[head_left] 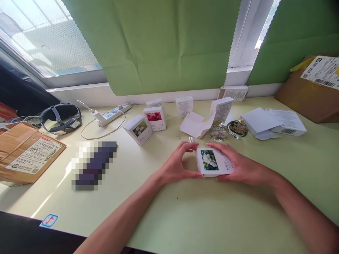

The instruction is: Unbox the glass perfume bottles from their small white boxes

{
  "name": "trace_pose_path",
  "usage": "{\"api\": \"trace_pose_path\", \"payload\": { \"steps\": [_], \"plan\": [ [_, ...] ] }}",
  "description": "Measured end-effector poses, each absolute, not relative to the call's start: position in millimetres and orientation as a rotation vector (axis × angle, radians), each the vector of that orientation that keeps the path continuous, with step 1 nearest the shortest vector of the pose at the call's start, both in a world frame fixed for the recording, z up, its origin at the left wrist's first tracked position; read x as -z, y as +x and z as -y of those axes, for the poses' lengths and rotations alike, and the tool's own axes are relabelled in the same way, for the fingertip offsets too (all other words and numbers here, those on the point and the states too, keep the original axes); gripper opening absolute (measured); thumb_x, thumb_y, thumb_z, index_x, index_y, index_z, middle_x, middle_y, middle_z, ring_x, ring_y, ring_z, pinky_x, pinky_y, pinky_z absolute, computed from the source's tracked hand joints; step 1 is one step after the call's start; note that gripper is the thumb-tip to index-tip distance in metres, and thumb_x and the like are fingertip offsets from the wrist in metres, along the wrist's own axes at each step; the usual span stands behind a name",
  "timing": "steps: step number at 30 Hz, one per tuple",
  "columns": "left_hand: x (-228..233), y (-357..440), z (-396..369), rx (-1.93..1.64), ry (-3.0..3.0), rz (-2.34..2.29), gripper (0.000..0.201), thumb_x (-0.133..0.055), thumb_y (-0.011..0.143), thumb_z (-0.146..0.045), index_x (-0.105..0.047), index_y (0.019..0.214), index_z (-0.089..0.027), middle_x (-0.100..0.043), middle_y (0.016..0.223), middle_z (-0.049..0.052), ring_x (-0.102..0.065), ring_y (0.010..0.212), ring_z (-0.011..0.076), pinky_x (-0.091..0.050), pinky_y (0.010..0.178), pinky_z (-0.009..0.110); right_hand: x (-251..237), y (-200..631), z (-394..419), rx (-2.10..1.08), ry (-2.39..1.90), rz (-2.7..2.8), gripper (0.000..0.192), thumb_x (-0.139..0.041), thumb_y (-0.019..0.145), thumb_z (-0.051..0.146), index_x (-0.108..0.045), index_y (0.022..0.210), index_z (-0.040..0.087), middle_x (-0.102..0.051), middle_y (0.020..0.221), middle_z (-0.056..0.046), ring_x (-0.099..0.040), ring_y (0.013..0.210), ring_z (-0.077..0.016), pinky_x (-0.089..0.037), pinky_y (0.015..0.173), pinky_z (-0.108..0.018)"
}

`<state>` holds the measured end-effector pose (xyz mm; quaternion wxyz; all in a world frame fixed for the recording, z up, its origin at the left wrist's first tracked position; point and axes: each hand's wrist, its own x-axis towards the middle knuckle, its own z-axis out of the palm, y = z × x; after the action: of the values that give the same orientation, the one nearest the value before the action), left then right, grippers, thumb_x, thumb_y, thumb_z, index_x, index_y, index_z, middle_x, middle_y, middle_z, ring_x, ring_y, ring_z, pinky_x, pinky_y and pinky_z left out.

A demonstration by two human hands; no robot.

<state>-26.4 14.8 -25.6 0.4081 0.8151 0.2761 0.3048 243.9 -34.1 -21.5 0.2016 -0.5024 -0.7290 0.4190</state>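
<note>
Stretching under everything, the pale green tabletop [238, 218] carries cardboard parcels, then small boxes standing upright so their flower pictures face out. Nearest, both hands, left hand [176, 165] and right hand [238, 167], clamp fingers on the white gardenia box's [214, 161] opposite edges, steadying it flat.

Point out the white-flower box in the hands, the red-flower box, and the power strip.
white-flower box [214, 161]: head view, on its top face beside the flower picture.
red-flower box [154, 117]: head view, on the red picture.
power strip [112, 114]: head view, on its white body.
</note>
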Motion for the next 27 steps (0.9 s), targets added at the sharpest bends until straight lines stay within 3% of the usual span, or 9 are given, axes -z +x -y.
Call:
{"api": "trace_pose_path", "payload": {
  "steps": [22, 27],
  "plan": [
    [22.4, -23.0, -10.3, -0.79, 2.203, -0.712, 0.072, -0.088, 0.064, -0.049, -0.052, 0.122, -0.024, -0.051, 0.127, 0.01, -0.059, 0.108, 0.0226, -0.053, 0.098, 0.042, 17.7, 249.9, 31.4, -1.252, -1.399, 2.016, 0.103, -0.085, 0.068, 0.051, -0.026, 0.153, 0.049, -0.031, 0.16, 0.002, -0.037, 0.144, -0.0324, -0.04, 0.114, -0.047],
    [20.5, -24.3, -7.0, -0.667, 2.227, -0.727, 0.079, -0.085, 0.068, -0.048, -0.045, 0.133, -0.027, -0.045, 0.132, 0.011, -0.057, 0.112, 0.0243, -0.052, 0.101, 0.044, 16.6, 250.5, 31.9, -1.249, -1.406, 2.036, 0.104, -0.086, 0.067, 0.05, -0.027, 0.152, 0.051, -0.032, 0.159, 0.003, -0.037, 0.144, -0.0318, -0.04, 0.113, -0.046]
  ]
}}
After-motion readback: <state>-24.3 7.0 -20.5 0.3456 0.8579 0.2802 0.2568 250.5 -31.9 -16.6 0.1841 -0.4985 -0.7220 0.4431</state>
